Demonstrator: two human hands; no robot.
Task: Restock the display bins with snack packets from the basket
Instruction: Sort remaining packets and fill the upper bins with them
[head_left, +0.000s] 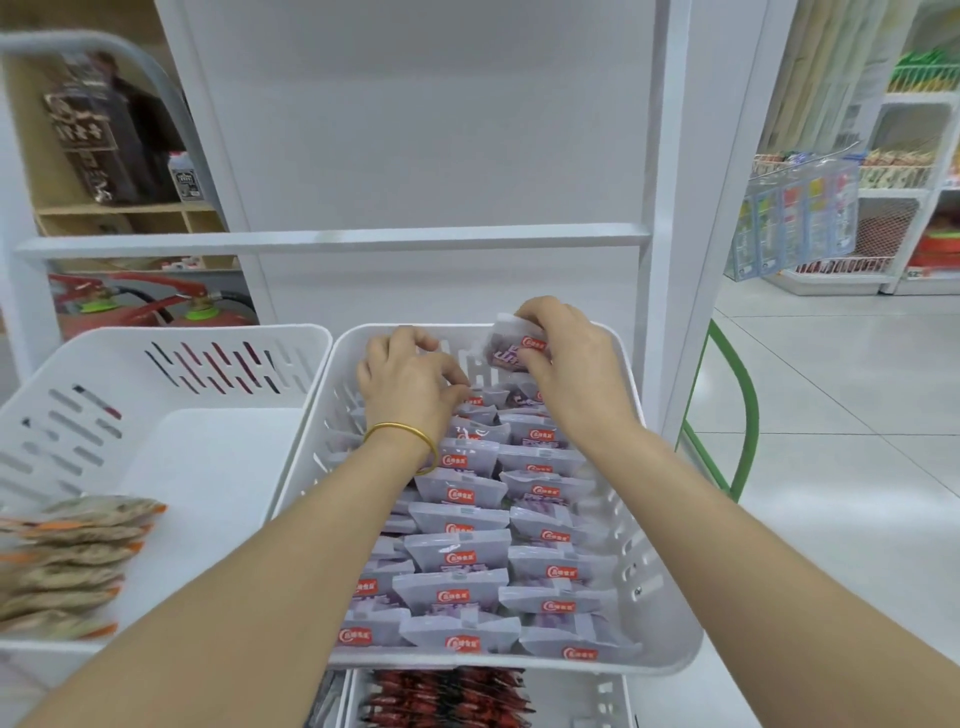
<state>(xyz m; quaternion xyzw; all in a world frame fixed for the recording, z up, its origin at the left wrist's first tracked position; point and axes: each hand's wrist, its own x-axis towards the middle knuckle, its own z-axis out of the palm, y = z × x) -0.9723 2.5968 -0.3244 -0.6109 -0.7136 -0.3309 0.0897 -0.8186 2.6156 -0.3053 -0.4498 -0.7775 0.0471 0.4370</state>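
Carefully: your right hand (566, 364) pinches a packet (511, 345) at the bin's (519, 662) one o'clock; your curled left hand (410, 384), grip unclear, could topple the row (462, 519).

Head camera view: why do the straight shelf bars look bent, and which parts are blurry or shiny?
Head view: the wide-angle lens bows the white shelf bar and bin rim; head view: soft, even store light, hardly any shadows; head view: faint glare on the stacked purple packets; head view: the far shelves look soft, and the packet in the right hand is slightly blurred.
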